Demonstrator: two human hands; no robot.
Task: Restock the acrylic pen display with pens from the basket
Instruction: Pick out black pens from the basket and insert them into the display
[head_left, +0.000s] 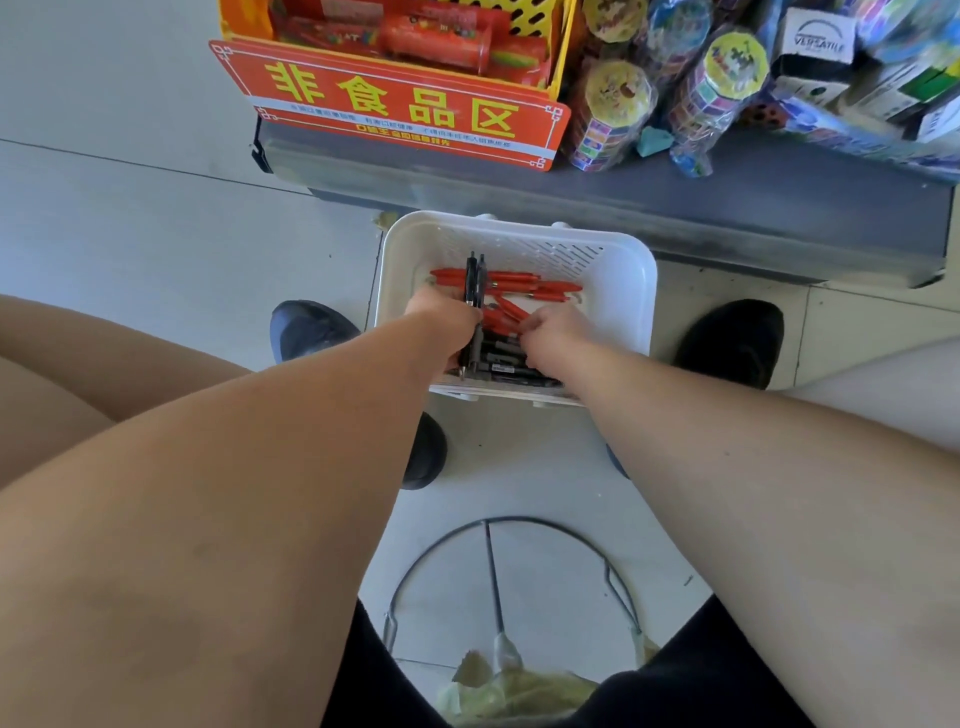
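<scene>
1. Pens, black ones (475, 283), stand bunched in the left hand (441, 317), whose fingers (470, 319) are closed around them; their clip ends stick up past the fist and their tips point down toward the person.
2. Right hand (558, 330) reaches into the pen pile with its fingers (530, 325) curled down among the red pens (511, 285); whether they actually pinch a pen cannot be told.
3. More dark pens (506, 366) lie under both hands at the near side, while the red ones lie mostly crosswise toward the far side.
4. All of these sit in a white slotted plastic basket (618, 270) resting on the pale tiled floor (156, 234), between the person's two dark shoes (732, 343).
5. Just beyond the basket runs a grey shelf base (675, 202), carrying a red sign with yellow characters (395, 101) and wrapped rolls of coloured tape (608, 111).
6. Near the person's knees, a black wire frame (498, 525) lies on the floor.
</scene>
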